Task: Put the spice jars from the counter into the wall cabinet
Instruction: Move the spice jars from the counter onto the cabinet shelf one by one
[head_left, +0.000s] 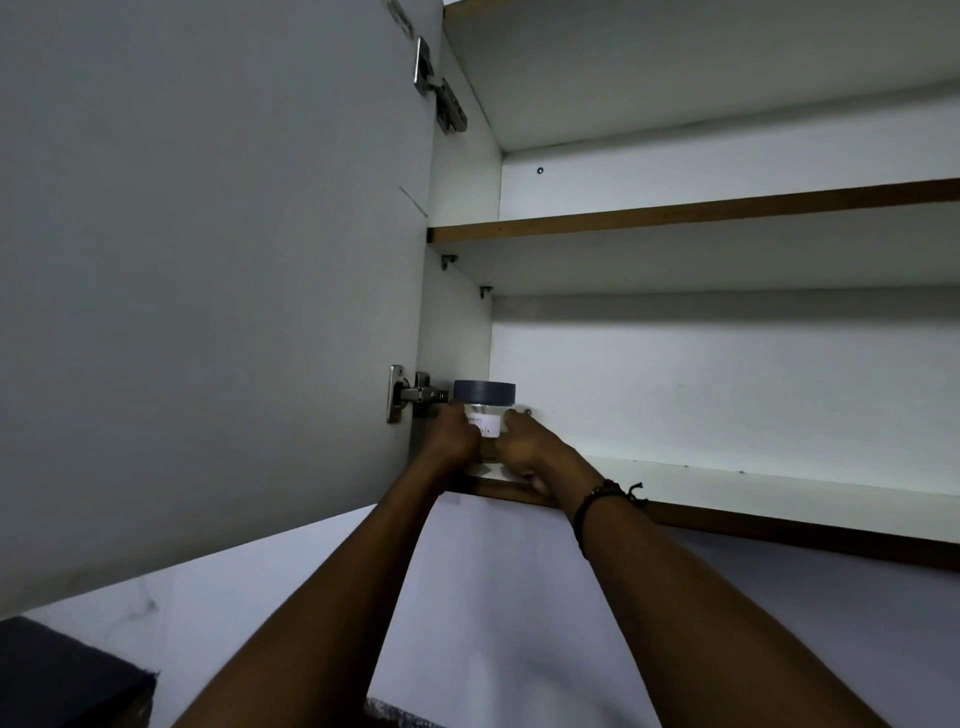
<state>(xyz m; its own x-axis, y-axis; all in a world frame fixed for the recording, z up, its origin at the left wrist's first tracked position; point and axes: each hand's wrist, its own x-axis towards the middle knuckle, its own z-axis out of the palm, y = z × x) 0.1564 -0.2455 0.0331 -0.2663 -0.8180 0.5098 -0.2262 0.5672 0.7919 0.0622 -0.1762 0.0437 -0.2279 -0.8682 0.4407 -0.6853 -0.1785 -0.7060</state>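
Note:
A clear spice jar (484, 410) with a grey-blue lid and a white handwritten label stands at the far left of the wall cabinet's bottom shelf (727, 478), close to the left side wall. My left hand (451, 435) grips its left side and my right hand (524, 448) grips its right side, both arms reaching up. The jar's lower half is hidden behind my fingers, so I cannot tell whether its base touches the shelf.
The white cabinet door (208, 286) hangs open on the left, with hinges at top and bottom. A middle shelf (675, 213) with a brown edge lies above. A dark object (67, 675) sits at the bottom left.

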